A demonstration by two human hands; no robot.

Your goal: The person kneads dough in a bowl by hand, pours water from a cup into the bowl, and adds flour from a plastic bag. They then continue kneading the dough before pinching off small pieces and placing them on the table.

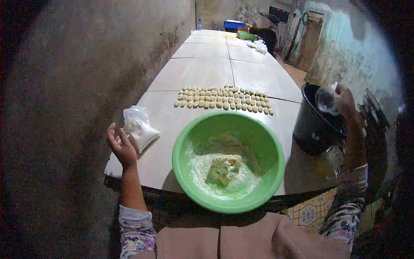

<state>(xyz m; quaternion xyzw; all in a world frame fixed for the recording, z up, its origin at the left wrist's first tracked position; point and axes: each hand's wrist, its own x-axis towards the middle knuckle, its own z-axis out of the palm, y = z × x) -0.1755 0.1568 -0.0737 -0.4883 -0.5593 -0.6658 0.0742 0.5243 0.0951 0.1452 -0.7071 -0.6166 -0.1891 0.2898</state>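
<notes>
The right hand [345,102] grasps a jug [326,100] at the bucket's [311,131] mouth; the left hand [122,146], loosely spread, is beside the bag [143,130].

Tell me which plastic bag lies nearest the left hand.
The clear bag of white powder, at the near left of the white table, beside the left hand; the other bag lies near the table's far end.

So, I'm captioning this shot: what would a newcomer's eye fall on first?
First, the big green basin at the table's near end, a pale, dough-like lump and white powder inside. Just beyond it, small pale pieces lie in neat rows. At right, the right hand holds a clear container by the black bucket's mouth.
</notes>
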